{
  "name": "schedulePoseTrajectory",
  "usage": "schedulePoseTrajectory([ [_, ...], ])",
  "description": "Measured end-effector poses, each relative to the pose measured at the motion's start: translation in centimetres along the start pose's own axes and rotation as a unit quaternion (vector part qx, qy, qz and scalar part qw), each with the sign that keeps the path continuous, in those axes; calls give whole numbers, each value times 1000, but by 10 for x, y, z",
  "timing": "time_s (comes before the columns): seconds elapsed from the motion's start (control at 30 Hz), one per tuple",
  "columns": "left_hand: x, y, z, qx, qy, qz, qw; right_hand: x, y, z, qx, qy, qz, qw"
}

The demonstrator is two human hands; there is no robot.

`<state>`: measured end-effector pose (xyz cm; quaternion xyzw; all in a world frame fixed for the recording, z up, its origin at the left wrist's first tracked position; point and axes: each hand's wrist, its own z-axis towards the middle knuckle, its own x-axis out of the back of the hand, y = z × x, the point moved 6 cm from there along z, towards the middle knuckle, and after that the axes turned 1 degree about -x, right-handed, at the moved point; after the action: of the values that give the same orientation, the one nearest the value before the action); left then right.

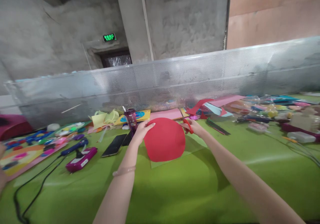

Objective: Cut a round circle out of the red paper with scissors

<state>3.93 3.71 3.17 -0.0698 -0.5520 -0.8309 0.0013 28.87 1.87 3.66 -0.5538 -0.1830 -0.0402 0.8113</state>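
A rounded sheet of red paper point(165, 140) with a flatter lower edge is held up above the table. My left hand point(144, 130) pinches it at its upper left edge, thumb on the near face. At the paper's upper right side, my right hand point(194, 127) is closed round the handles of red-handled scissors point(188, 125); their blades point up and away. Whether the blades touch the paper I cannot tell. Beneath the red paper lies a light green sheet point(193, 146) on the green table covering point(175, 190).
Left stand a purple cup with a straw point(130, 119), a black phone point(114, 145) and a purple power strip point(81, 159) with black cords. Red paper scraps point(201, 107) lie behind my right hand. A perforated metal barrier point(162, 79) runs along the back. Part of another person's hand point(2, 167) shows far left.
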Motion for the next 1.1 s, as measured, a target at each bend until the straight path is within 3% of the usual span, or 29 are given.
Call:
schedulePoseTrajectory([
  [0.17,-30,0,-14,63,-138,60,987,-13,-8,-6,-15,-74,1,997],
  [0.27,-40,-1,-18,51,-163,117,978,-21,-7,-9,-34,-101,-18,994],
  [0.4,-40,4,-15,-28,-110,118,987,-32,-9,-13,-29,-149,-62,986],
  [0.5,-40,2,-12,-39,-99,90,990,-34,-9,-14,-15,-157,-85,984],
  [0.6,-32,-2,-5,-26,-63,47,997,-27,-4,-9,-20,-112,-41,993],
  [0.73,-14,-3,3,-13,17,-28,999,-4,0,2,-12,21,72,997],
  [0.87,-15,-7,3,37,-21,-35,998,20,2,5,-7,144,95,985],
  [0.97,-16,-8,3,31,-25,-21,999,22,0,5,-2,153,86,984],
  [1.1,3,-3,7,-50,93,29,994,10,5,6,-29,100,59,993],
])
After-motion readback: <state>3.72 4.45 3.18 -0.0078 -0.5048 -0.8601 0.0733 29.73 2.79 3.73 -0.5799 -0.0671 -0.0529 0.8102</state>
